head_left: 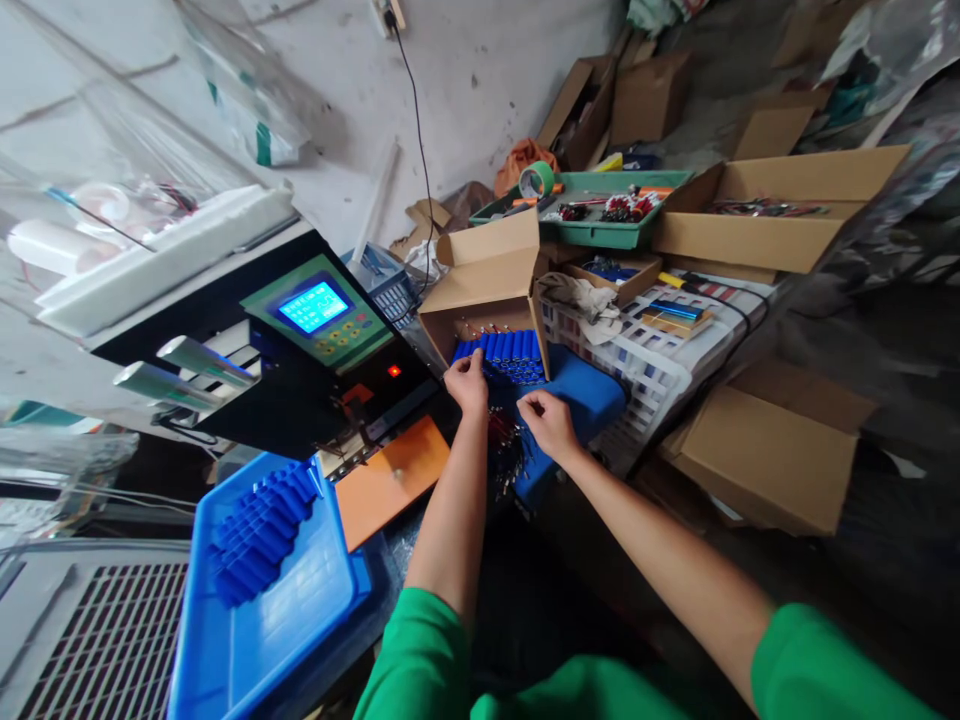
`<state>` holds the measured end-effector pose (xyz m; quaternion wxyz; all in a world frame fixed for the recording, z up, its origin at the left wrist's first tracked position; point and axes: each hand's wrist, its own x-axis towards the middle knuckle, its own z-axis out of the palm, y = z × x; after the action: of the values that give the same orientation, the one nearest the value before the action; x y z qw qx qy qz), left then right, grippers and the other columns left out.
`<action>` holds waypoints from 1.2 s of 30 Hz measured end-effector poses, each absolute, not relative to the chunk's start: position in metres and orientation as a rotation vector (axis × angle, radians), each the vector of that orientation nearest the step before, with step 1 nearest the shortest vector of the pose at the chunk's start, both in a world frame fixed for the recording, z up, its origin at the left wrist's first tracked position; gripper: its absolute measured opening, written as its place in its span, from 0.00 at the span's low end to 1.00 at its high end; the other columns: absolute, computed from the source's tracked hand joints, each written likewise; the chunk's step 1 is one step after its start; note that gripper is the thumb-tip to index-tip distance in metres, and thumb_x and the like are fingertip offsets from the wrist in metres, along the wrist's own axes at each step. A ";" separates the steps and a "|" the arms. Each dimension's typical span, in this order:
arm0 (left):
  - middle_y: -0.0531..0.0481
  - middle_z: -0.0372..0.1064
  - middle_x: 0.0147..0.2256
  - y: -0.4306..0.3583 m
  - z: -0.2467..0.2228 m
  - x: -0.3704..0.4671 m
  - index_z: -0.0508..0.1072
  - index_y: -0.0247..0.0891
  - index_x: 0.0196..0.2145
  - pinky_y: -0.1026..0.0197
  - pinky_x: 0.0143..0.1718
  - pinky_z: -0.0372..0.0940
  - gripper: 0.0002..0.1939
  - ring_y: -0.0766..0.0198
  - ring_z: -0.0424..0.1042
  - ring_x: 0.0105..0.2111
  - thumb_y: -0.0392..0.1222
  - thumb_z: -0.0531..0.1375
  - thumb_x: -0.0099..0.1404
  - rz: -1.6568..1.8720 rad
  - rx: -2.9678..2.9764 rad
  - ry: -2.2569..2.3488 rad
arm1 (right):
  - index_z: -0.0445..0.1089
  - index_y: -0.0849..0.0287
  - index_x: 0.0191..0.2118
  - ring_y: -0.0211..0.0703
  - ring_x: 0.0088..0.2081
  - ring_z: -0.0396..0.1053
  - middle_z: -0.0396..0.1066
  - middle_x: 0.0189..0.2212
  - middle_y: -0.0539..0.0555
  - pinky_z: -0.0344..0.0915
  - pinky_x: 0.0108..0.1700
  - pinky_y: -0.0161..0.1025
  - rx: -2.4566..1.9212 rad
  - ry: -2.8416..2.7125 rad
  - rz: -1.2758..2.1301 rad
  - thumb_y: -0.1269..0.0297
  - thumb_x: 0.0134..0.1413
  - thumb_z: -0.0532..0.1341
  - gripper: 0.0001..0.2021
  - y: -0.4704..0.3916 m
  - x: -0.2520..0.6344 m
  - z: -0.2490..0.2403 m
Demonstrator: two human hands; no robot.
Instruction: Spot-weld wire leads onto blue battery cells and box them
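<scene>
My left hand (466, 382) is closed, its fingers at the lower left of a cardboard box's opening. Inside this box (487, 278), blue cylindrical battery cells (517, 348) lie in rows with wire ends at the top. Just outside the opening on the right, my right hand (549, 422) is held in a pinch over a blue stool (592, 395). Anything within either hand's fingers is too small or hidden to make out. Between my wrists hangs a bundle of thin wires (504, 440), dark and red with pale tips.
To the left stands a machine with a lit screen (313, 307) and an orange board (394, 482). A blue tray (300, 610) holds blue battery packs (259, 535). Behind are a green tray (585, 232) and a white crate (645, 375); an open carton (765, 450) sits at right.
</scene>
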<state>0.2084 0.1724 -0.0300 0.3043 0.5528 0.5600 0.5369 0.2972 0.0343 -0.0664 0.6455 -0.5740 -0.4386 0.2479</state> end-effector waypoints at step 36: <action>0.39 0.76 0.49 -0.065 -0.067 0.120 0.73 0.40 0.54 0.51 0.58 0.70 0.19 0.54 0.75 0.54 0.41 0.59 0.65 1.319 2.210 0.979 | 0.66 0.40 0.22 0.65 0.31 0.70 0.72 0.28 0.70 0.58 0.36 0.65 -1.494 -1.041 0.440 0.45 0.42 0.59 0.09 0.001 0.300 -0.080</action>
<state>0.1202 -0.0652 -0.0667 0.1927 0.7876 0.3487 0.4701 0.3004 0.0006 -0.0803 0.5924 -0.6424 -0.4478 0.1894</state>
